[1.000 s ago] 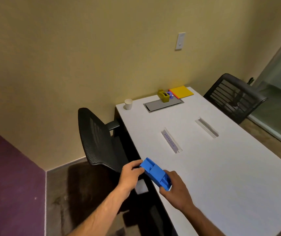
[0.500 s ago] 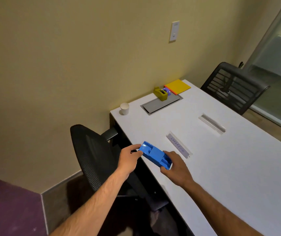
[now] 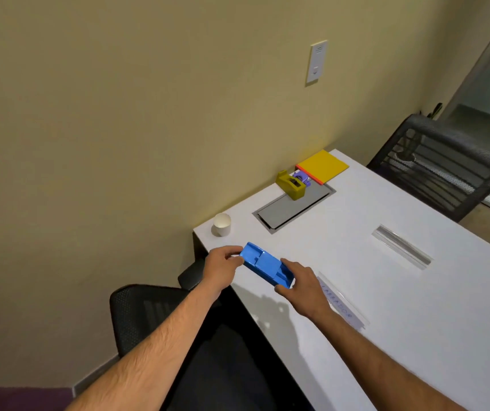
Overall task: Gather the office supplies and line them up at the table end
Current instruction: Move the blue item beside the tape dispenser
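A blue plastic desk organiser tray [image 3: 267,266] hangs just above the left edge of the white table [image 3: 386,307]. My left hand [image 3: 223,264] grips its far end and my right hand [image 3: 303,284] grips its near end. At the table's far end by the wall stand a yellow tape dispenser [image 3: 290,185], a small purple item [image 3: 302,177] half hidden behind it, and a yellow notepad with an orange edge [image 3: 322,166].
A white paper cup [image 3: 222,224] stands at the far left corner. A grey cable flap [image 3: 294,207] and two slots [image 3: 401,247] are set in the tabletop. One black mesh chair [image 3: 160,315] stands left below my arms, another chair [image 3: 445,164] at far right.
Both hands have carried the blue tray forward along the table's left edge toward the wall end. The view has moved closer to the far end.
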Tool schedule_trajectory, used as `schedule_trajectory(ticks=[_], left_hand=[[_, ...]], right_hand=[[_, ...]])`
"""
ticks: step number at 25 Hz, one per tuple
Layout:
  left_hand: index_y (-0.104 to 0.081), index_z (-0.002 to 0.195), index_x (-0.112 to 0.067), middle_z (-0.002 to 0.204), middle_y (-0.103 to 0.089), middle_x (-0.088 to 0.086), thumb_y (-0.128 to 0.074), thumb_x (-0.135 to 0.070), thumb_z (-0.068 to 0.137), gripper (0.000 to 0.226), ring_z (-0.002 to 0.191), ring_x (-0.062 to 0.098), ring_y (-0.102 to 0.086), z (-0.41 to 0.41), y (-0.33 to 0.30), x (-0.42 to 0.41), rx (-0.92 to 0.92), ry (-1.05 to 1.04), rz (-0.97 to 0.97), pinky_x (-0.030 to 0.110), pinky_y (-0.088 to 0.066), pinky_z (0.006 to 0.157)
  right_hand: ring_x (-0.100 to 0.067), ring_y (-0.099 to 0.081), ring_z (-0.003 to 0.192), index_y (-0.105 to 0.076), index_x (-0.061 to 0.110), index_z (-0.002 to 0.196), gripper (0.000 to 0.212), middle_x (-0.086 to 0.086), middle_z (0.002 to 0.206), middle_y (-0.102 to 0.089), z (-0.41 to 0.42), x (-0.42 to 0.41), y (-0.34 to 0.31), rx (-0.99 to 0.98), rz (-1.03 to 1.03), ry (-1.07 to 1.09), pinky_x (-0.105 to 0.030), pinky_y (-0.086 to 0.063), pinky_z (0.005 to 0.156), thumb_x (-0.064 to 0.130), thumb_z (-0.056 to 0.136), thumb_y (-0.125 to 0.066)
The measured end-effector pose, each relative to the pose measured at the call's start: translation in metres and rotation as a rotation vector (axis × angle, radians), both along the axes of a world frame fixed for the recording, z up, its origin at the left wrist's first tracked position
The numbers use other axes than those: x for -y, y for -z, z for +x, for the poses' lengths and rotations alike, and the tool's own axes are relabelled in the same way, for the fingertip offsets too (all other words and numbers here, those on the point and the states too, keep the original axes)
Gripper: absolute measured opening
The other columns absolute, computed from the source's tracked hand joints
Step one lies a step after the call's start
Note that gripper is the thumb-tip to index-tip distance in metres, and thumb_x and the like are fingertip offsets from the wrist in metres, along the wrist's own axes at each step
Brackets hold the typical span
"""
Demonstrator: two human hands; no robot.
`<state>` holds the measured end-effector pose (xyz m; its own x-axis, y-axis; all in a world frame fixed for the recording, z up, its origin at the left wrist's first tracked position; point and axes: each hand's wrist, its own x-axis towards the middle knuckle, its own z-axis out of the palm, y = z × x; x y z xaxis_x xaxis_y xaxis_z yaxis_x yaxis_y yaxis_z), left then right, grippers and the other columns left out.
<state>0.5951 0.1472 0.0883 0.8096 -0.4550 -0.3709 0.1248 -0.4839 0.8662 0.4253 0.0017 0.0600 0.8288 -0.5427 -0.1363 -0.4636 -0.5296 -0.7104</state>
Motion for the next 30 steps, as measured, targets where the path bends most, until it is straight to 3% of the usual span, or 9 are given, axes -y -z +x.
schedule_trajectory(ticks=[3, 6, 12, 15, 21, 24, 28, 30], left_hand=[[-0.073, 0.118, -0.015, 0.114, -0.072, -0.002, -0.069, -0.008, 0.088, 0.031, 0.100, 0.010, -0.064, 0.059, 0.005, 0.034, 0.028, 0.071, 0.034, 0.021, -0.045, 0.088], [-0.075, 0.114, -0.014, 0.112, -0.073, -0.001, -0.069, -0.006, 0.086, 0.030, 0.102, 0.015, -0.066, 0.117, 0.017, 0.068, 0.032, 0.153, 0.067, 0.024, -0.046, 0.088], [-0.075, 0.114, -0.010, 0.111, -0.074, 0.004, -0.068, 0.001, 0.085, 0.032, 0.095, 0.019, -0.067, 0.216, 0.066, 0.144, 0.068, 0.217, 0.111, 0.025, -0.049, 0.078], [-0.075, 0.113, -0.010, 0.111, -0.073, 0.004, -0.069, 0.001, 0.085, 0.031, 0.099, 0.020, -0.067, 0.255, 0.098, 0.179, 0.077, 0.236, 0.147, 0.027, -0.049, 0.082], [-0.075, 0.113, -0.009, 0.114, -0.072, 0.006, -0.070, 0.002, 0.085, 0.030, 0.102, 0.019, -0.067, 0.311, 0.155, 0.228, 0.152, 0.321, 0.238, 0.026, -0.050, 0.087], [-0.074, 0.114, -0.011, 0.116, -0.071, 0.005, -0.067, 0.002, 0.088, 0.031, 0.097, 0.016, -0.065, 0.329, 0.180, 0.242, 0.172, 0.328, 0.271, 0.023, -0.050, 0.078], [-0.070, 0.122, -0.008, 0.121, -0.068, 0.006, -0.065, 0.001, 0.089, 0.035, 0.107, 0.022, -0.066, 0.336, 0.205, 0.250, 0.242, 0.383, 0.364, 0.030, -0.053, 0.096], [-0.071, 0.118, -0.006, 0.117, -0.070, 0.006, -0.064, 0.003, 0.088, 0.032, 0.105, 0.024, -0.069, 0.336, 0.214, 0.251, 0.261, 0.398, 0.377, 0.033, -0.055, 0.095]], right_hand=[[-0.022, -0.050, 0.116, -0.046, 0.018, 0.144, 0.067, -0.003, 0.132, -0.059, 0.053, 0.022, 0.007, -0.008, -0.004, 0.040, -0.038, -0.046, 0.098, 0.027, 0.083, -0.072], [-0.026, -0.052, 0.113, -0.048, 0.017, 0.141, 0.064, -0.006, 0.126, -0.059, 0.102, 0.046, 0.018, -0.038, 0.000, 0.075, -0.041, -0.047, 0.096, 0.023, 0.082, -0.072], [-0.025, -0.048, 0.102, -0.049, 0.015, 0.133, 0.056, -0.009, 0.120, -0.053, 0.189, 0.101, 0.062, -0.089, -0.063, 0.101, -0.031, -0.042, 0.087, 0.009, 0.079, -0.066], [-0.018, -0.042, 0.097, -0.047, 0.015, 0.135, 0.055, -0.008, 0.121, -0.052, 0.225, 0.128, 0.096, -0.116, -0.102, 0.094, -0.025, -0.036, 0.085, 0.011, 0.084, -0.066], [-0.024, -0.050, 0.110, -0.048, 0.014, 0.135, 0.049, -0.010, 0.125, -0.053, 0.273, 0.166, 0.148, -0.129, -0.102, 0.140, -0.032, -0.045, 0.092, 0.015, 0.089, -0.065], [-0.024, -0.049, 0.111, -0.049, 0.013, 0.135, 0.048, -0.009, 0.127, -0.054, 0.295, 0.177, 0.169, -0.135, -0.102, 0.143, -0.029, -0.042, 0.090, 0.017, 0.090, -0.066], [-0.022, -0.049, 0.109, -0.052, 0.012, 0.132, 0.043, -0.009, 0.126, -0.055, 0.311, 0.179, 0.189, -0.146, -0.100, 0.142, -0.027, -0.039, 0.087, 0.018, 0.091, -0.066], [-0.021, -0.049, 0.107, -0.053, 0.012, 0.130, 0.040, -0.009, 0.125, -0.055, 0.316, 0.178, 0.196, -0.147, -0.105, 0.142, -0.027, -0.040, 0.087, 0.018, 0.092, -0.065]])
